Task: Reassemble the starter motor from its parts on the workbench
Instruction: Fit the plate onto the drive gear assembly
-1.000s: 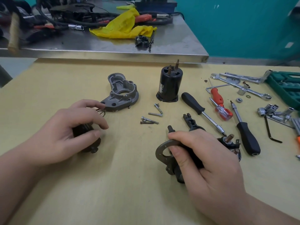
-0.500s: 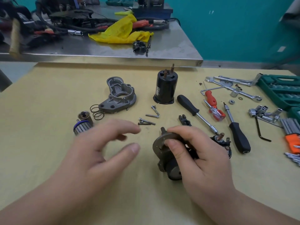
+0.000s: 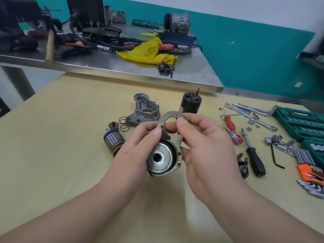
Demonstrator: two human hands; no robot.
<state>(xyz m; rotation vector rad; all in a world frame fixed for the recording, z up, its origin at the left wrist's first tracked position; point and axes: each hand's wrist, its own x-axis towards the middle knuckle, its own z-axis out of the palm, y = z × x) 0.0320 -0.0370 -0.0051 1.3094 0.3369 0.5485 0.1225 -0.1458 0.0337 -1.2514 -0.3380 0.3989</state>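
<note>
A tan surface point(image 3: 61, 137) stands before a teal wall, with a cluttered steel bench behind it. Above it, both hands hold the plate-and-drum assembly point(image 3: 164, 151) clear of the top: the left hand point(image 3: 135, 148) has its grip curled round the drum side, and the right hand point(image 3: 203, 142) pinches the plate's ring. The armature point(image 3: 114, 141), spring point(image 3: 124, 124), grey housing point(image 3: 145, 109) and black cylinder point(image 3: 189, 103) lie beyond; screwdrivers point(image 3: 252, 151) sit to the right.

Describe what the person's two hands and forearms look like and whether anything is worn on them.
Both are bare. The left hand and right hand carry no gloves, and no rings, watch or bracelet show on the fingers or wrists. The forearms run uncovered to the bottom edge of the head view, so no sleeve cuff is in sight. Fingernails are short and unpainted. No tape, bandage or markings are visible.
</note>
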